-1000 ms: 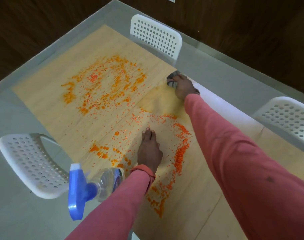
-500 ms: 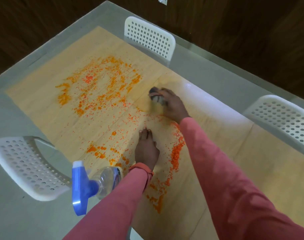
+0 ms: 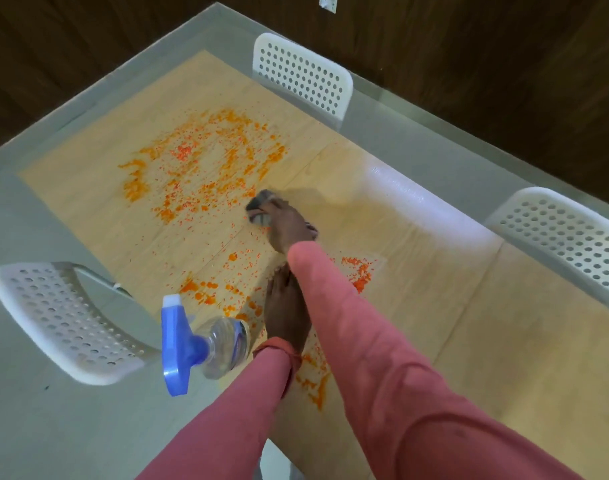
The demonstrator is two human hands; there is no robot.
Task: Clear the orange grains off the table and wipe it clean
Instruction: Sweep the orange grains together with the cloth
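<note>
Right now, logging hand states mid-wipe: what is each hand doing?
Left hand: open, fingers straight, resting flat on the table.
Right hand: grips a grey cloth, pressing it on the table beside the orange grains.

Left hand partly behind sleeve

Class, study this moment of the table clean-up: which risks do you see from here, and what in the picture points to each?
1. The spray bottle lies on its side close to the left hand; a nudge might roll it off the table.
2. The right hand sweeps its cloth towards the orange grains; a fast stroke may scatter them.
</note>
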